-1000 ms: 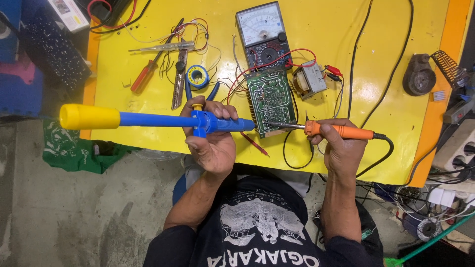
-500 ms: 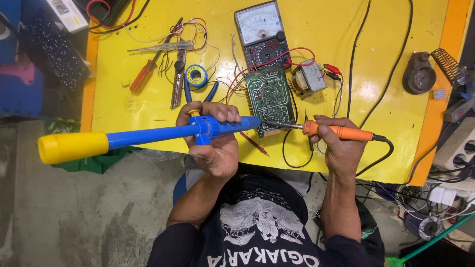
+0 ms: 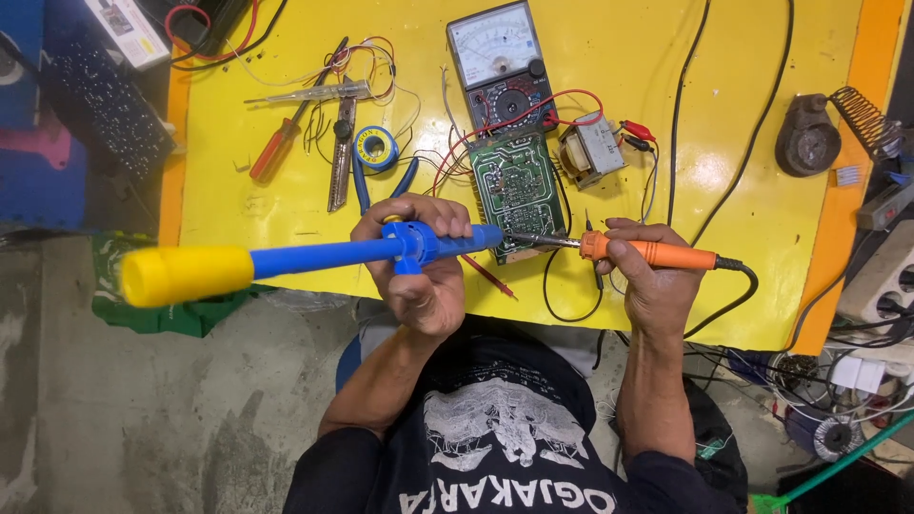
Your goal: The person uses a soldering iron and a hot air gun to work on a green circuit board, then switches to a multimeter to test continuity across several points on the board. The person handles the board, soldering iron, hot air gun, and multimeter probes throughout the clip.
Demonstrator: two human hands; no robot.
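Overall, a yellow table (image 3: 724, 190) fills the upper frame, edged in orange, above a grey concrete floor (image 3: 143, 419). Seated at the near edge, a person in a dark printed shirt (image 3: 495, 447).

Next in size, a blue desoldering pump (image 3: 314, 255) with a yellow plunger knob (image 3: 186, 275), held level across the front of the table, knob out past the table's left corner, nozzle against the near edge of a green circuit board (image 3: 517, 190). Wrapped around the pump body, the left hand (image 3: 419, 266), fingers closed over the barrel, thumb on top. Closed likewise, the right hand (image 3: 652, 276), gripping the orange handle of a soldering iron (image 3: 638, 251); metal tip meeting the pump nozzle at the board's near edge, black cord trailing off to the right.

Behind the board, an analogue multimeter (image 3: 503, 62), red lead looping toward the board. Just right of the board, a small transformer (image 3: 588, 150) with red and black clips beside it. At far right on the orange edge, a soldering-iron stand (image 3: 828, 128) with a coiled holder.

Left of the board, blue-handled pliers (image 3: 376, 181), a small spool of solder (image 3: 377, 148), a red-handled screwdriver (image 3: 281, 148), tweezers (image 3: 309, 93) and loose thin wires. Off the left table edge, a dark perforated board (image 3: 100, 100). At lower right, a white power strip (image 3: 881, 281) amid tangled cables.
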